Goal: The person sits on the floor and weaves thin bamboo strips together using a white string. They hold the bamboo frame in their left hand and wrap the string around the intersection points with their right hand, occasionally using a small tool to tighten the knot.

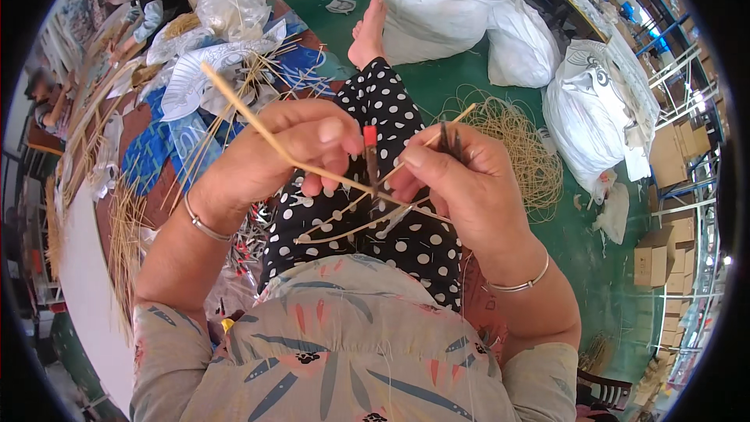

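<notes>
My left hand (301, 144) is raised over my lap with its fingers curled. A pale bamboo strip (248, 114) crosses it and bends down toward the right hand. Close to the left fingertips stands a narrow dark piece with a red end (370, 147); its kind cannot be made out. My right hand (461, 176) is closed, thumb against fingers, on thin bamboo strips that cross between the hands. A dark object (448, 141) shows at its fingers, too blurred to name. Below, a thin bent strip frame (336, 236) hangs over my dotted trousers.
A tangled coil of thin strips (519, 152) lies on the green floor at right. Large white sacks (445, 12) stand ahead. Left is a table with bundled strips (125, 227), blue bags (176, 137) and printed sheets. Cardboard boxes (660, 258) line the right; other people sit far left.
</notes>
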A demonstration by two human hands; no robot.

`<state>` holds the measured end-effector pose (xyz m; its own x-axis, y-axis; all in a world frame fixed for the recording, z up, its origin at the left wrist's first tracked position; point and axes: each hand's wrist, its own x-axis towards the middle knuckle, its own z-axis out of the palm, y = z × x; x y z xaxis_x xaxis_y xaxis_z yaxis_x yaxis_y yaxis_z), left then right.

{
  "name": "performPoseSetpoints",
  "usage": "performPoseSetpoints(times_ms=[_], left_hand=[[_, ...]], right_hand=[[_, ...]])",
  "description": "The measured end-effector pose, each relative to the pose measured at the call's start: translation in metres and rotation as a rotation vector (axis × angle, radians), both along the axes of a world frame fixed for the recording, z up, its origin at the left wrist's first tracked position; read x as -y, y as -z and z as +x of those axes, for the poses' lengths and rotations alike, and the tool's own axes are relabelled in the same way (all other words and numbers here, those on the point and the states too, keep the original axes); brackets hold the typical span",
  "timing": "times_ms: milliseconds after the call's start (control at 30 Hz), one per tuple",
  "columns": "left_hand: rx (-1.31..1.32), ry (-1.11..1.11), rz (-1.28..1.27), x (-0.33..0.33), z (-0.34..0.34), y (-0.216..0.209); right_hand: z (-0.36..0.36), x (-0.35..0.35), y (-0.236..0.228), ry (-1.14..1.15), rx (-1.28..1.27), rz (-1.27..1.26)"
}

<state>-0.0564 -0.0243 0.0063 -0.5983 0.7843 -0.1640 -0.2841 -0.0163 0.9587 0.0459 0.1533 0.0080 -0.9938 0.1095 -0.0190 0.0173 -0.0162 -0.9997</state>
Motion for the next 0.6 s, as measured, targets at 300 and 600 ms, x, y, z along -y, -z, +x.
performPoseSetpoints(times_ms=[300, 600], left_hand=[[-0.236, 0.021, 0.001, 0.003, 0.023, 0.0], [-0.404, -0.011, -0.091, -0.002, 0.028, -0.006]], right_hand=[[0.0, 0.004, 0.005, 0.088, -0.229, 0.022], [0.002, 0.009, 0.007, 0.15, -0.314, 0.164]])
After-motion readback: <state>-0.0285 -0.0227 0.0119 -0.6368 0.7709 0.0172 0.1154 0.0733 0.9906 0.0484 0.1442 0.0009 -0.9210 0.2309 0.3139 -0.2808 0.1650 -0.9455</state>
